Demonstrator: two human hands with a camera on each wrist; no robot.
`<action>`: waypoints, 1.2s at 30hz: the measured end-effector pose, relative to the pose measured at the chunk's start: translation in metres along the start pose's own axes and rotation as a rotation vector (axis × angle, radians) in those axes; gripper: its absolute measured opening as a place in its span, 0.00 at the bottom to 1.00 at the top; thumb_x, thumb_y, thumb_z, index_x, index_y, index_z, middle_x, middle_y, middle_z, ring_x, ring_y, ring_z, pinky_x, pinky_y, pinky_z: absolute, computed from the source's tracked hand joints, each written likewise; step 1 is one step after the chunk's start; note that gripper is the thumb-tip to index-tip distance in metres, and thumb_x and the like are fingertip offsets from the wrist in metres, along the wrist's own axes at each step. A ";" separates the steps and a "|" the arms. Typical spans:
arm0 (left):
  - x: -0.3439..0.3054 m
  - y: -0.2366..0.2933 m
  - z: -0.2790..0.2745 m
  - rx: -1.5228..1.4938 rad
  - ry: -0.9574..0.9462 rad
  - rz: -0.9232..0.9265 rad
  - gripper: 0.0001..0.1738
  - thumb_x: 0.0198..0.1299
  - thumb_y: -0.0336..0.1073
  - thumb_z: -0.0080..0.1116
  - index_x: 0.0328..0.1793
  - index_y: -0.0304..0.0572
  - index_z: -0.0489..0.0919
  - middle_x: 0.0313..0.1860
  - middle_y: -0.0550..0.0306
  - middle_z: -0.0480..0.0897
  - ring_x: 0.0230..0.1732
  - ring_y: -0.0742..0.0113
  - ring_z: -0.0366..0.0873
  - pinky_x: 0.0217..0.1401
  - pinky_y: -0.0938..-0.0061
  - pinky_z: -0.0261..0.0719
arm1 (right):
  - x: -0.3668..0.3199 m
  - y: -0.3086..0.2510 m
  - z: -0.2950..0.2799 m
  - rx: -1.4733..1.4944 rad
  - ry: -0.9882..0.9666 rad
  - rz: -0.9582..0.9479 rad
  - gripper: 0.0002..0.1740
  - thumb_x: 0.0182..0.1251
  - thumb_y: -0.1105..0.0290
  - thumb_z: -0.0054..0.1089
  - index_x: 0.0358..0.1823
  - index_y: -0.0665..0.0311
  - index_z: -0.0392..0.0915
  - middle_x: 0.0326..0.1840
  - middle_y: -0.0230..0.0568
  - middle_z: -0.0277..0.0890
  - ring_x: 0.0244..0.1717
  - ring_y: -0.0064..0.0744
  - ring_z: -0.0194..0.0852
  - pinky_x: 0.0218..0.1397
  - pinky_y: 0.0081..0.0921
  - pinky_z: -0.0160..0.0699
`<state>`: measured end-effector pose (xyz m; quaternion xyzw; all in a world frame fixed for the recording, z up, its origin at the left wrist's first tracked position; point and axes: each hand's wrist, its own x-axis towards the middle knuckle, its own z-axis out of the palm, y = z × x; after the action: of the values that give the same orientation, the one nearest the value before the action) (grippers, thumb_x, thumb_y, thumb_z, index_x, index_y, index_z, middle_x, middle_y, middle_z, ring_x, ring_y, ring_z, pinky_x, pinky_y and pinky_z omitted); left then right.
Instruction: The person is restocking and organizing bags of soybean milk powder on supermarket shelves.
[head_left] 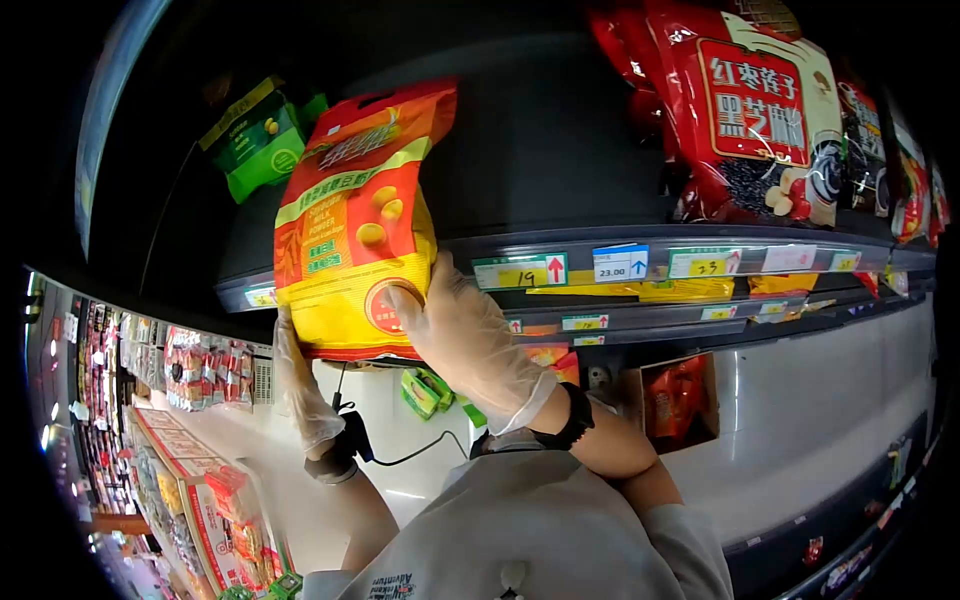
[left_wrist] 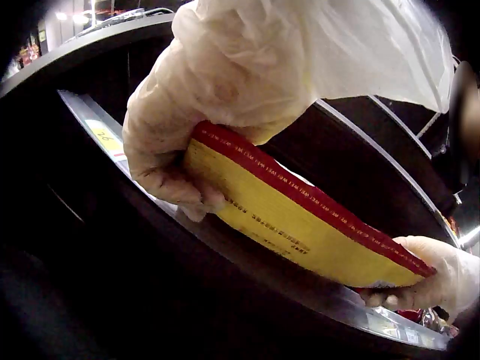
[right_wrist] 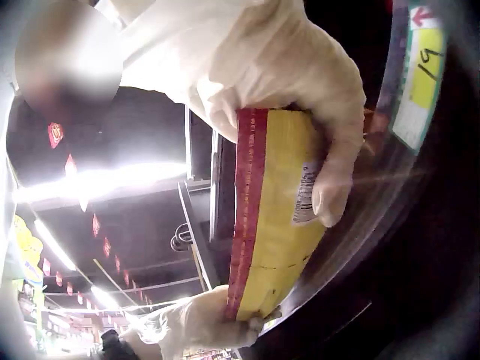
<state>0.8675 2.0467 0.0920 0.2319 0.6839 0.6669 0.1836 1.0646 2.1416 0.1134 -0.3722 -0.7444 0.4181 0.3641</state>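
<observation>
A red and yellow bag of soybean milk powder (head_left: 350, 230) is held upright in front of the shelf, a hand at each side of its lower part. The gloved right hand (head_left: 465, 345) grips its right edge, thumb on the front. At the lower left edge is the gloved left hand (head_left: 300, 385), partly hidden by the bag. The left wrist view shows the left hand (left_wrist: 202, 112) curled round a corner of the bag's bottom (left_wrist: 300, 232). In the right wrist view the right hand (right_wrist: 322, 97) pinches the other corner of the bag (right_wrist: 277, 210).
A green bag (head_left: 255, 140) stands behind on the dark shelf at left. Red sesame powder bags (head_left: 750, 120) stand at right. Price tags line the shelf edge (head_left: 590, 262). Below are an open carton (head_left: 715, 400) with red packs, green packs (head_left: 425, 393) and a hanging cable.
</observation>
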 end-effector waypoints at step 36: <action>-0.032 0.009 -0.026 0.671 -0.151 0.771 0.29 0.61 0.25 0.43 0.71 0.39 0.57 0.64 0.40 0.66 0.62 0.52 0.67 0.61 0.71 0.68 | 0.025 0.028 -0.008 0.449 -0.118 0.051 0.33 0.63 0.48 0.53 0.59 0.67 0.61 0.46 0.57 0.77 0.48 0.53 0.77 0.48 0.36 0.76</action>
<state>0.8797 2.0077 0.1003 0.5608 0.7097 0.4116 -0.1113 1.0665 2.1762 0.0972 -0.2752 -0.6432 0.6033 0.3828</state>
